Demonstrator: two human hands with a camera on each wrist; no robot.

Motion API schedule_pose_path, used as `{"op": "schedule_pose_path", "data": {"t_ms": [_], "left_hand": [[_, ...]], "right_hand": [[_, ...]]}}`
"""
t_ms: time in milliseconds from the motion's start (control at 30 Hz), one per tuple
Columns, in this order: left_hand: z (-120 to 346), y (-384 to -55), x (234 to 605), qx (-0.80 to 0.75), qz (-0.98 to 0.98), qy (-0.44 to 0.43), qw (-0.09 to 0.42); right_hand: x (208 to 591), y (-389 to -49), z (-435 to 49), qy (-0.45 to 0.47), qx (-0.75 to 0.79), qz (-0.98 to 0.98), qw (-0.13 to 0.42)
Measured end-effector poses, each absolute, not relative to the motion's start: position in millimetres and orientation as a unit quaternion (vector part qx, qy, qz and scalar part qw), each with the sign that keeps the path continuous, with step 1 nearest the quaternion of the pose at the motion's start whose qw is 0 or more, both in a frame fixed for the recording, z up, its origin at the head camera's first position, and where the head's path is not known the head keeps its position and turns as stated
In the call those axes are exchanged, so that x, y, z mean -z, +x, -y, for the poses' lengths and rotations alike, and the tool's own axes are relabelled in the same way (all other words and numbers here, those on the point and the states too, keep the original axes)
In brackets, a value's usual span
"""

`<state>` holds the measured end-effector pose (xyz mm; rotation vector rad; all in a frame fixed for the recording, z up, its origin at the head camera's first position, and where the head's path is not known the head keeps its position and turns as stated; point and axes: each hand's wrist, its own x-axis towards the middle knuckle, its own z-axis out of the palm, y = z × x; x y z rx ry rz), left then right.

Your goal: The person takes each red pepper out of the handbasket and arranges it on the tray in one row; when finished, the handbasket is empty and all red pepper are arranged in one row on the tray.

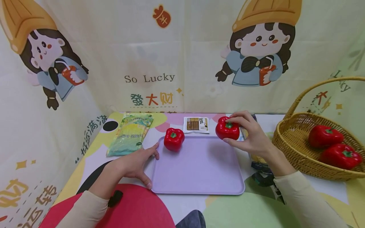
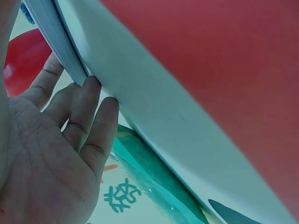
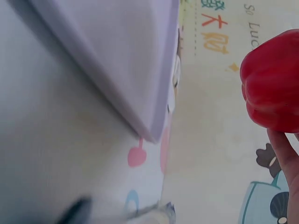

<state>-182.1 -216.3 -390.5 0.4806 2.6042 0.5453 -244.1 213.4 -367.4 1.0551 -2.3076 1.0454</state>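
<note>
A lilac tray point(image 1: 196, 171) lies on the patterned tabletop, with one red bell pepper point(image 1: 174, 140) at its far left corner. My left hand point(image 1: 136, 166) touches the tray's left edge, thumb and fingers spread; the left wrist view shows its fingertips point(image 2: 110, 105) at the rim. In my right hand point(image 1: 251, 133), a second red bell pepper point(image 1: 227, 128) is pinched between thumb and fingers, above the tray's far right corner. The right wrist view has this pepper at its right edge. Two more peppers point(image 1: 340, 155) lie in a wicker basket point(image 1: 302, 158) on the right.
A yellow-green plastic packet point(image 1: 129, 134) lies left of the tray. Behind the tray is a small white packet point(image 1: 196, 124) with a brown label. Another packet is partly hidden under my right arm. The basket's tall handle point(image 1: 302, 95) arches up at the right. A printed cloth hangs behind.
</note>
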Motion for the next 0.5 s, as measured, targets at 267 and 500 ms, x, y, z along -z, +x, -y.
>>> {"op": "schedule_pose_path", "data": {"t_ms": [267,500], "left_hand": [[218,-181,390,-0.201,-0.939,0.181,0.214],[217,-179,390,-0.205,-0.937,0.183,0.215]], "right_hand": [[375,-246,-196,0.375,-0.375,0.827,0.184],[380,-247,-185,0.370,-0.386,0.830,0.159]]}}
